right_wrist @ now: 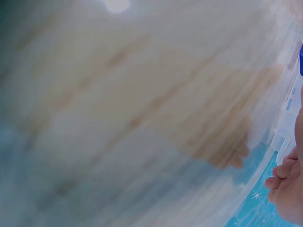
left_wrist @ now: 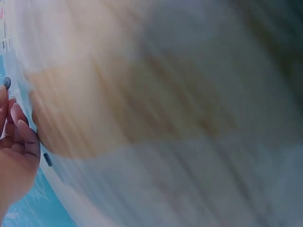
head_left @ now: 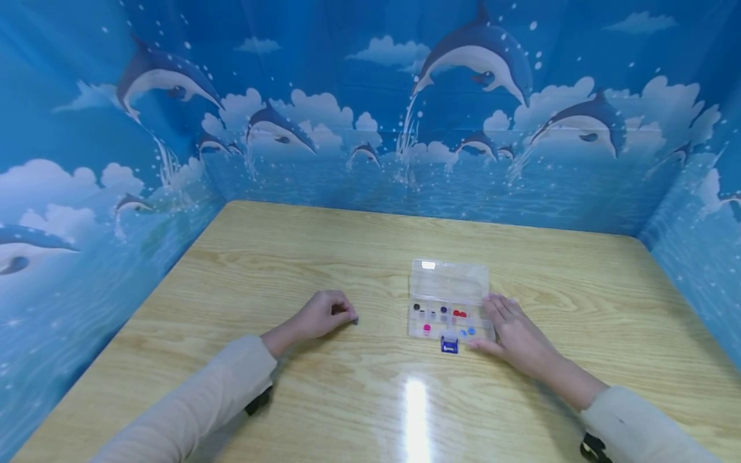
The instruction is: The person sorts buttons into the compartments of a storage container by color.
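Observation:
My left hand [head_left: 325, 315] is above the table, left of the box, and pinches a small dark round button-like piece [left_wrist: 7, 82] between thumb and fingertips. An open-lidded clear plastic compartment box [head_left: 413, 330] lies to its right, lid folded back. My right hand [head_left: 519, 335] rests against the box's right side with fingers extended, the thumb near the front right corner. Small round pieces lie in the compartments: red pieces [head_left: 460, 314], a pink piece [head_left: 427, 328], blue pieces [head_left: 471, 331] and dark ones [head_left: 417, 307].
A small dark blue item [head_left: 449, 345] with a pale mark sits at the box's front edge; its kind is unclear. The wood-grain table [head_left: 312, 251] is bounded at the back and sides by a blue dolphin-print curtain [head_left: 324, 167].

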{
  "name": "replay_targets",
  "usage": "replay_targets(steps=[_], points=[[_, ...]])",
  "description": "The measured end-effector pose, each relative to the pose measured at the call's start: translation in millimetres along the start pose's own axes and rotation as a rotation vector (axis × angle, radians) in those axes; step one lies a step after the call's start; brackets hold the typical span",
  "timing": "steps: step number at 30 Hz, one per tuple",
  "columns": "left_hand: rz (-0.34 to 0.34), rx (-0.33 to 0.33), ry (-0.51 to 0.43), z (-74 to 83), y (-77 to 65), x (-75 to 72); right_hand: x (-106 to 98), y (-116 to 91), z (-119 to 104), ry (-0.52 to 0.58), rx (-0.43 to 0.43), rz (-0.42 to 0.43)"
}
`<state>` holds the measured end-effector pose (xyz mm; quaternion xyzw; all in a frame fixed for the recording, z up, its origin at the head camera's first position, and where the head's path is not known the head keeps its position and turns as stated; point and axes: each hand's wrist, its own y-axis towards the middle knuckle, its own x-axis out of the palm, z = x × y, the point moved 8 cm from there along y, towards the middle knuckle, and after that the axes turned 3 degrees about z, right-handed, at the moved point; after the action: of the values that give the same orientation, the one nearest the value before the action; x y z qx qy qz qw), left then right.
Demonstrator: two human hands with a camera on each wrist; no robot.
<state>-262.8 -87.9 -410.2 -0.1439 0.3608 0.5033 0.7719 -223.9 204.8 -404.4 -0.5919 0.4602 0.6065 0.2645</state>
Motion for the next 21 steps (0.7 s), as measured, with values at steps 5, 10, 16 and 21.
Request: replay_targets(steps=[5,10,16,21], points=[[0.009,-0.025,-0.030,-1.1,1.0,1.0,-0.5,0.3,-0.3,0.006,0.004,-0.003],[0.016,-0.072,-0.054,-1.2,2.7,1.9,0.0,0.4,-0.4,0.005,-0.002,0.003],[0.065,-0.122,-0.091,-0.5,6.0,-0.6,0.4,0.2,0.1,-0.003,-0.001,0.004],[0.081,-0.161,-0.104,-1.0,8.1,-0.9,0.4,0.1,0.4,-0.011,0.002,-0.002]])
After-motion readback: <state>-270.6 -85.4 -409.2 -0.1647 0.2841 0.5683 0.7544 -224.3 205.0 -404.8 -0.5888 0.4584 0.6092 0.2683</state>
